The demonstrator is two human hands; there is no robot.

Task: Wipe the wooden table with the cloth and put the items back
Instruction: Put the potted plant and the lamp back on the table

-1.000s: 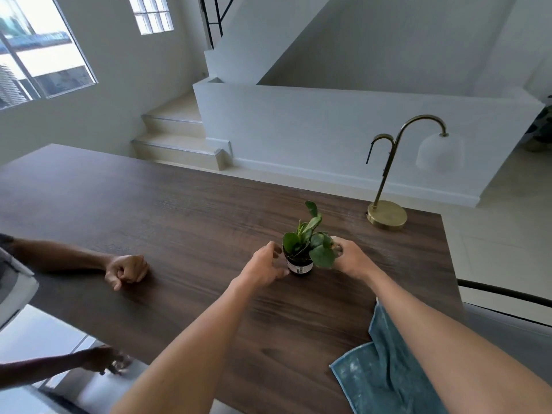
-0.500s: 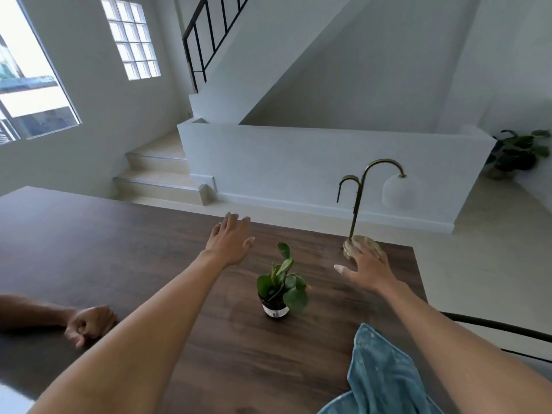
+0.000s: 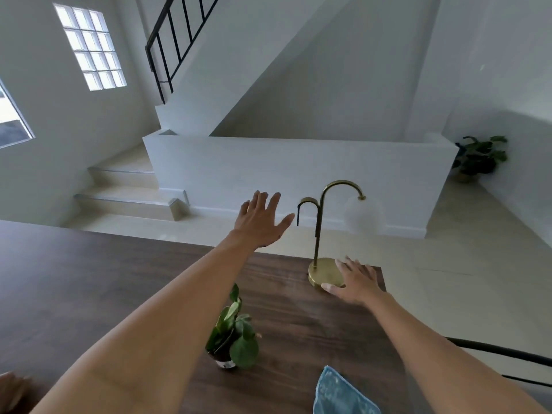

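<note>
- The wooden table is filling the near half of the scene; its far right corner is carrying the lamp, whose brass base is standing close to both edges. Judged risk: any sideways push is threatening to send the base off the corner onto the floor.
- The lamp is rising on a thin curved stem, with the white glass shade hanging out to the right, past the base. Judged risk: it is looking top-heavy, so lifting by the stem alone is likely to swing the shade or tip the lamp.
- The right hand is resting flat at the near right rim of the base, fingers spread, gripping nothing. Judged risk: a flat palm is offering poor control if it starts to drag the base.
- The left hand is reaching far, in the air just left of the stem, fingers spread and empty; it is not touching the lamp. Judged risk: a hurried grab is liable to knock the small hook beside the stem.
- The potted plant is standing near, between the two forearms and close to the left one. Judged risk: a withdrawing arm is likely to topple it.
- The blue cloth is lying at the near right, unheld.
</note>
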